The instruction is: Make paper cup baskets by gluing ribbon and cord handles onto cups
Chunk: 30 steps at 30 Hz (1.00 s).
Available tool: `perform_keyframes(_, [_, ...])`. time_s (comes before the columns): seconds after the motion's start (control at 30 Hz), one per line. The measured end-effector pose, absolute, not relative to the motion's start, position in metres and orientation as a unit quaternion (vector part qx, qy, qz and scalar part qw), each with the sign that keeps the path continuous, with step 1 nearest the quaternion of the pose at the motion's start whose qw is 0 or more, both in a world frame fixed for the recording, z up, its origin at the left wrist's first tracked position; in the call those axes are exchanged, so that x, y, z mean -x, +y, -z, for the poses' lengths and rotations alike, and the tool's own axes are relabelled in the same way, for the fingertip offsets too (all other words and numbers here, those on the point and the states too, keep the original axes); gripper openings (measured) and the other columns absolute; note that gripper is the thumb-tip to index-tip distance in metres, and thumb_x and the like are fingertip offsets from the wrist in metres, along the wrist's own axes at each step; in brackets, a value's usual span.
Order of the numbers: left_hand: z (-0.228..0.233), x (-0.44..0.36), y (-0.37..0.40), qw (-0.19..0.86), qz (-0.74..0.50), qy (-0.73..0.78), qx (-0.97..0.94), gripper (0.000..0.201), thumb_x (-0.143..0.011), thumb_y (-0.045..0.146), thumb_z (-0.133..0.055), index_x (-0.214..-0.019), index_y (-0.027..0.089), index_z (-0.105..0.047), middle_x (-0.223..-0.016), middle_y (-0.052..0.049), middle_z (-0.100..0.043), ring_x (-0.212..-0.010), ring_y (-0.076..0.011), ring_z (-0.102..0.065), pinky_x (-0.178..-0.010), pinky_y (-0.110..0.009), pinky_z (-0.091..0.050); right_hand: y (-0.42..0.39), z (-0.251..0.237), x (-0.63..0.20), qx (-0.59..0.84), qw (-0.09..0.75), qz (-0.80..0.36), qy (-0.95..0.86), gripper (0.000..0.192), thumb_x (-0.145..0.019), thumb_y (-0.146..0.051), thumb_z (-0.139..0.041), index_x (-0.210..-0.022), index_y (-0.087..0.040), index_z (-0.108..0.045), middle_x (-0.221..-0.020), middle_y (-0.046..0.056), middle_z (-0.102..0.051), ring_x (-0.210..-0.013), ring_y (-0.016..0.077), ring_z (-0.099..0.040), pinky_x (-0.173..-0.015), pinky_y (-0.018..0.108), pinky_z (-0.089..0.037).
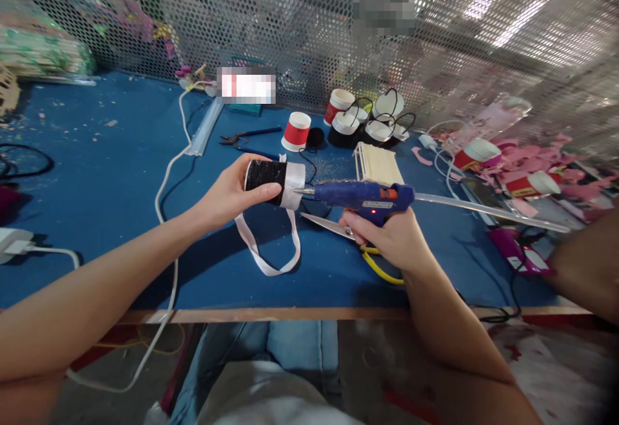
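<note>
We hold a paper cup (pixel 273 183) on its side in our left hand (pixel 227 196), above the blue tabletop (pixel 97 173) near its front edge. The cup is wrapped in black material along most of its length, with a white band at the end that faces the glue gun (pixel 362 196). Our left fingers (pixel 264 191) curl around the black part, thumb on the near side, pinching the cup across its width. A white ribbon (pixel 271 251) hangs from the cup in a loop down to the tabletop.

We judge the cup light and thin-walled, easy to crush, so the wrapped middle, where the wall is backed by the covering, looks like the safest place to take hold of it; the open white end would buckle sooner. The ribbon is limp and gives no hold.

Our right hand (pixel 391 238) is wrapped around the grip of the glue gun, fingers closed on it, with the metal nozzle just at the white end of the cup. A clear glue stick (pixel 488 209) juts from the back of the gun. Scissors (pixel 333 226) with yellow handles lie under that hand.
</note>
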<state>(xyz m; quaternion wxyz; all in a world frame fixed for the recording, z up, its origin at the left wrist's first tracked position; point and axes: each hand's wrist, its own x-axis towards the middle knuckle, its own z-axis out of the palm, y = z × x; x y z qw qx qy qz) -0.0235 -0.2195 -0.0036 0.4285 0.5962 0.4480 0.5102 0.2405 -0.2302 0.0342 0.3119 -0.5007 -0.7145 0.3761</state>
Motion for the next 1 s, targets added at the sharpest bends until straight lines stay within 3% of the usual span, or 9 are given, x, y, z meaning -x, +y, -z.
perform_keyframes(0.47, [-0.005, 0.018, -0.224, 0.407, -0.502, 0.443, -0.621, 0.044, -0.066, 0.045, -0.072, -0.098, 0.02, -0.053, -0.086, -0.002, -0.058, -0.076, -0.0164, -0.055, -0.067, -0.028, -0.044, -0.229, -0.035, -0.237, 0.492, 0.309, -0.381, -0.719, 0.023, -0.078, -0.037, -0.061, -0.072, -0.015, -0.063, -0.048, -0.002, -0.052, -0.044, 0.0101, -0.048, -0.046, 0.025, -0.042])
perform_keyframes(1.0, [0.007, 0.023, -0.219, 0.442, -0.512, 0.429, -0.599, 0.041, -0.071, 0.043, -0.068, -0.103, 0.021, -0.056, -0.094, -0.004, -0.06, -0.088, -0.0193, -0.056, -0.077, -0.031, -0.044, -0.224, -0.036, -0.245, 0.453, 0.292, -0.43, -0.724, 0.024, -0.08, -0.037, -0.06, -0.073, -0.014, -0.062, -0.046, -0.004, -0.049, -0.041, 0.0071, -0.045, -0.043, 0.022, -0.039])
